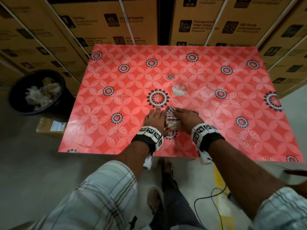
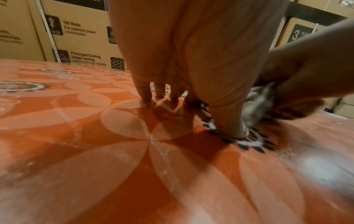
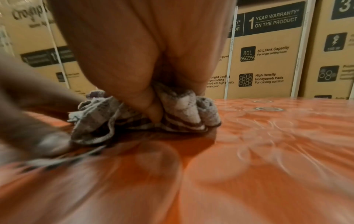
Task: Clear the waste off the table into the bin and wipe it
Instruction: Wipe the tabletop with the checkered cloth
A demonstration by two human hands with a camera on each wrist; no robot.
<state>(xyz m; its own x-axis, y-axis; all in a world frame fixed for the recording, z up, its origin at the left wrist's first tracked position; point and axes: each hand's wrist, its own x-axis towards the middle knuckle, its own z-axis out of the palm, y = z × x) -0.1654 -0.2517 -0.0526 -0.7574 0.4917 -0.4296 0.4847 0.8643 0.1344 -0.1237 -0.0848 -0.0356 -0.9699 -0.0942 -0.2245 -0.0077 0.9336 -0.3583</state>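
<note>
A red flower-patterned table (image 1: 116,80) fills the head view. My left hand (image 1: 155,113) lies flat on it near the front middle, its straight fingers (image 2: 145,91) pressing the surface. Right beside it, my right hand (image 1: 184,116) grips a crumpled checked cloth (image 1: 171,121) against the table. The right wrist view shows the thumb (image 3: 153,109) curled into the cloth (image 3: 182,109); the cloth (image 2: 256,103) also shows beside my left thumb. A crumpled clear plastic piece (image 1: 179,89) lies just beyond both hands. A black bin (image 1: 18,105) holding crumpled waste stands on the floor left of the table.
Stacked cardboard cartons (image 1: 108,22) wall in the table at the back and on both sides. A small box (image 1: 49,127) sits on the floor by the front left corner. A black cable (image 1: 216,196) runs over the floor near my feet.
</note>
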